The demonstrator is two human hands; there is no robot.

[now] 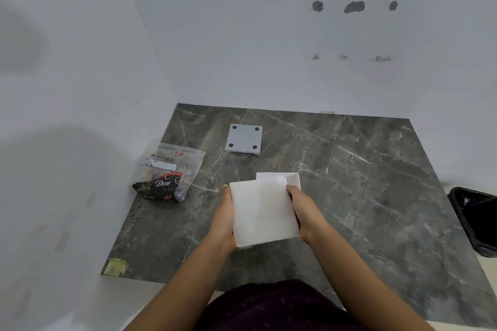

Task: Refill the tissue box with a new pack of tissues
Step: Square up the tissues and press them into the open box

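My left hand (pixel 226 212) and right hand (pixel 305 212) clasp the white tissue stack (pixel 265 212) by its sides, above the open tissue box (pixel 293 179).

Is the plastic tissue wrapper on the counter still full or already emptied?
Emptied, it seems: the wrapper lies crumpled and flat on the marble counter, while both hands, left hand and right hand, hold the white tissue stack over the open box.

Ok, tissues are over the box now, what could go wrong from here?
The tissue stack is gripped only at its edges by the left hand and right hand, so loose sheets could sag or slip. It looks about as wide as the open tissue box, so corners may catch on the rim. The base plate lies apart and could be forgotten.
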